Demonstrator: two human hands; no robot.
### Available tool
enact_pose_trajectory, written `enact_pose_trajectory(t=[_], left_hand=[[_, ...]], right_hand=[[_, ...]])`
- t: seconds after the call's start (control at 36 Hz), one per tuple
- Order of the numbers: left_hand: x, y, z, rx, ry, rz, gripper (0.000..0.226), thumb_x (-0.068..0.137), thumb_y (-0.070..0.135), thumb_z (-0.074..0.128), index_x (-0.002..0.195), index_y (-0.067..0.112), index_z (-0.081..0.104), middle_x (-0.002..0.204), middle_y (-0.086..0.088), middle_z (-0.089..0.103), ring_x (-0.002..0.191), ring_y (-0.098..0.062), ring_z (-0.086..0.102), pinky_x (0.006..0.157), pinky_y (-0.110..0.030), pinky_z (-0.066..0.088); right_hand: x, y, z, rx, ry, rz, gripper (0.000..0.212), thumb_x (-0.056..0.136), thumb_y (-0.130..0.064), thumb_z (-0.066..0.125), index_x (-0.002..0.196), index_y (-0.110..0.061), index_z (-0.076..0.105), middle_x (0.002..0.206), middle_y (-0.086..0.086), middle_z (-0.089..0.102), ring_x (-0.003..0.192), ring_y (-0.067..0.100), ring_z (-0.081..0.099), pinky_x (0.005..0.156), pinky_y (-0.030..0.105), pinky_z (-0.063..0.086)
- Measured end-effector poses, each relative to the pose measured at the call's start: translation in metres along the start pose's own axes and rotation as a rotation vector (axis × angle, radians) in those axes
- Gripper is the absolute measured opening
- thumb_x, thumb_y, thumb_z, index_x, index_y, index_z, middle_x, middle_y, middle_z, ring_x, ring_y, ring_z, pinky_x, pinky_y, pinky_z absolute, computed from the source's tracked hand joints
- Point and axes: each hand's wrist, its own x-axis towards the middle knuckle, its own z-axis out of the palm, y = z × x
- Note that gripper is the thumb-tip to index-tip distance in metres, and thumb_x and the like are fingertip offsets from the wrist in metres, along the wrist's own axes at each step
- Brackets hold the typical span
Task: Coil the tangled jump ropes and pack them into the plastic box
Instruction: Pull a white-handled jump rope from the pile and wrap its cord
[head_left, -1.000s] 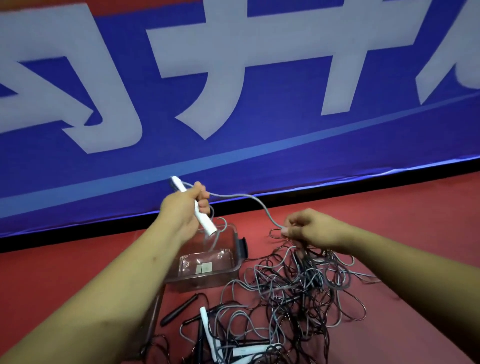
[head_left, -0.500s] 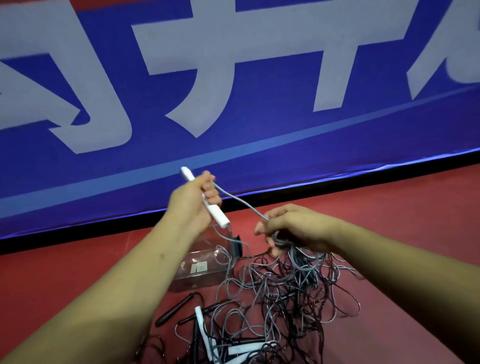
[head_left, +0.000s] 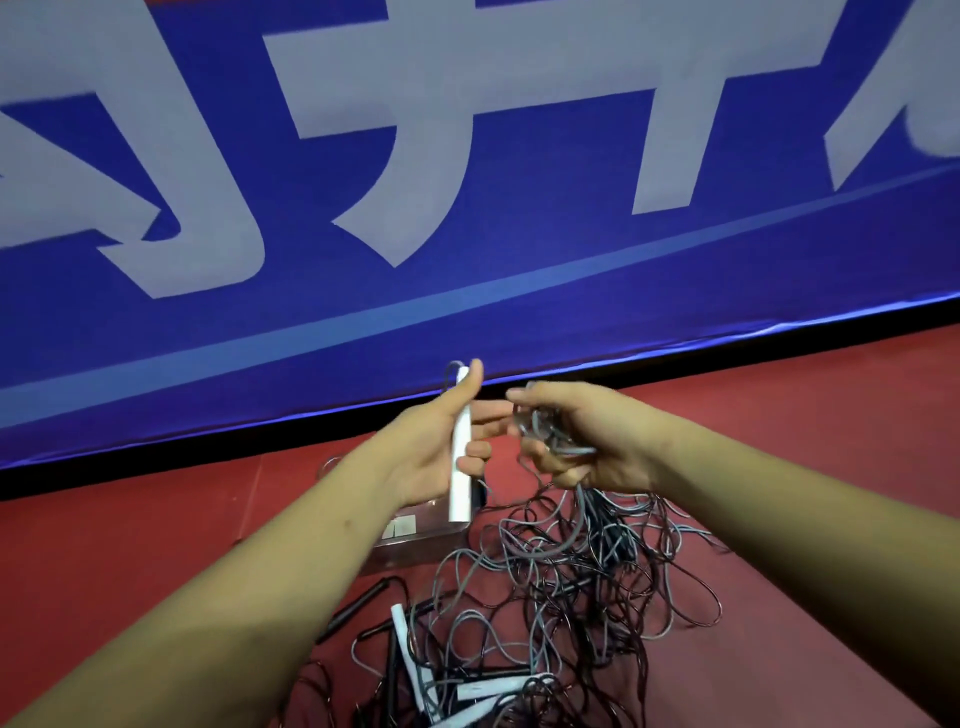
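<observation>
Blue banner (head_left: 467, 291) with pale lettering fills the upper view. Its bottom edge and a black strip run across just behind the hands, rising to the right. Red floor (head_left: 805, 467) lies below, with open room right of the rope pile and left of the box.

Counts: two hands, one plastic box, one pile. One white handle (head_left: 460, 467) is held. Three loose white handles (head_left: 404, 631) lie at the pile's near side, possibly a fourth, but the bottom edge is too cluttered to tell. One black handle (head_left: 353, 605) lies on the floor left of the pile.

The tangle (head_left: 561, 587) is thin grey and black cords in loose overlapping loops, lying on the floor just right of the box. Strands rise from it to the right hand. The plastic box (head_left: 421, 545) is clear, sits on the floor near the banner's base, and is mostly hidden behind the left hand and forearm.

Left hand (head_left: 431, 452) is clenched round the white handle, which stands upright with the thumb along its top. Right hand (head_left: 597, 441), just beside it, has fingers curled round a bunch of grey cord (head_left: 550, 441), raised above the tangle.
</observation>
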Motion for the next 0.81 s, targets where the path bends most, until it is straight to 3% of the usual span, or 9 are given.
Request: enact_pose_trajectory(t=[0.06, 0.14, 0.25, 0.39, 0.44, 0.53, 0.64, 0.72, 0.81], left_hand=[[0.004, -0.003, 0.009, -0.026, 0.013, 0.066, 0.043, 0.082, 0.042, 0.063, 0.102, 0.005, 0.069, 0.064, 0.000, 0.055, 0.044, -0.006, 0.033, 0.037, -0.015, 0.024], [0.009, -0.003, 0.010, -0.047, 0.106, 0.166, 0.014, 0.087, 0.019, 0.067, 0.090, 0.005, 0.069, 0.072, -0.004, 0.062, 0.039, -0.006, 0.036, 0.034, -0.015, 0.024], [0.006, -0.002, 0.004, 0.119, 0.066, 0.140, 0.030, 0.085, 0.029, 0.066, 0.107, 0.008, 0.070, 0.065, -0.003, 0.061, 0.043, -0.009, 0.034, 0.038, -0.018, 0.024], [0.004, -0.005, 0.010, 0.289, -0.102, 0.045, 0.022, 0.096, 0.038, 0.057, 0.101, 0.018, 0.065, 0.064, -0.006, 0.051, 0.043, -0.010, 0.031, 0.040, -0.019, 0.021], [0.004, -0.005, 0.012, 0.295, -0.119, 0.069, 0.021, 0.099, 0.034, 0.053, 0.113, 0.025, 0.066, 0.062, -0.005, 0.050, 0.044, -0.010, 0.031, 0.040, -0.018, 0.022], [0.004, -0.008, 0.014, 0.356, -0.096, 0.086, 0.015, 0.102, 0.014, 0.047, 0.097, 0.014, 0.061, 0.056, -0.006, 0.052, 0.039, -0.008, 0.032, 0.036, -0.016, 0.023], [0.012, -0.005, 0.011, 0.217, 0.081, 0.199, 0.020, 0.096, -0.005, 0.047, 0.085, 0.009, 0.054, 0.060, -0.008, 0.045, 0.034, -0.005, 0.030, 0.033, -0.015, 0.021], [0.021, 0.013, -0.007, -0.139, 0.303, 0.406, 0.020, 0.101, 0.003, 0.048, 0.083, 0.011, 0.051, 0.063, -0.004, 0.040, 0.034, -0.004, 0.031, 0.033, -0.014, 0.021], [0.024, 0.019, -0.031, -0.207, 0.467, 0.486, 0.021, 0.102, 0.012, 0.051, 0.082, 0.012, 0.047, 0.063, -0.004, 0.044, 0.035, -0.005, 0.036, 0.034, -0.015, 0.027]], right_hand=[[0.000, 0.005, 0.001, -0.092, -0.025, 0.045, 0.028, 0.091, -0.041, 0.058, 0.082, -0.015, 0.064, 0.060, 0.003, 0.047, 0.041, 0.010, 0.032, 0.039, 0.019, 0.016], [-0.001, 0.009, 0.003, -0.159, -0.054, 0.086, 0.034, 0.083, -0.045, 0.065, 0.086, -0.012, 0.061, 0.063, 0.005, 0.049, 0.040, 0.011, 0.038, 0.038, 0.020, 0.020], [-0.002, 0.009, 0.001, -0.164, -0.057, 0.083, 0.035, 0.090, -0.043, 0.059, 0.086, -0.008, 0.058, 0.063, 0.006, 0.050, 0.040, 0.011, 0.039, 0.038, 0.021, 0.022], [-0.009, 0.005, -0.008, -0.120, -0.090, 0.084, 0.037, 0.092, -0.046, 0.054, 0.086, -0.009, 0.056, 0.063, 0.006, 0.049, 0.040, 0.011, 0.039, 0.037, 0.019, 0.025], [-0.010, 0.003, -0.008, -0.115, -0.115, 0.101, 0.037, 0.088, -0.046, 0.056, 0.087, -0.009, 0.055, 0.061, 0.005, 0.047, 0.041, 0.010, 0.038, 0.037, 0.018, 0.024], [-0.011, 0.002, -0.006, -0.118, -0.169, 0.131, 0.040, 0.087, -0.048, 0.055, 0.086, -0.008, 0.057, 0.061, 0.004, 0.047, 0.041, 0.009, 0.037, 0.037, 0.018, 0.021], [-0.013, 0.003, -0.009, -0.083, -0.197, 0.157, 0.040, 0.089, -0.047, 0.053, 0.083, -0.007, 0.056, 0.059, 0.004, 0.045, 0.035, 0.006, 0.029, 0.035, 0.017, 0.015], [-0.015, 0.001, -0.020, 0.003, -0.178, 0.116, 0.048, 0.092, -0.053, 0.048, 0.085, -0.007, 0.058, 0.054, 0.001, 0.038, 0.033, 0.007, 0.027, 0.033, 0.017, 0.016], [-0.014, -0.001, -0.027, 0.096, -0.130, 0.041, 0.052, 0.094, -0.057, 0.044, 0.086, -0.008, 0.058, 0.052, -0.001, 0.029, 0.033, 0.007, 0.019, 0.037, 0.021, 0.009]])
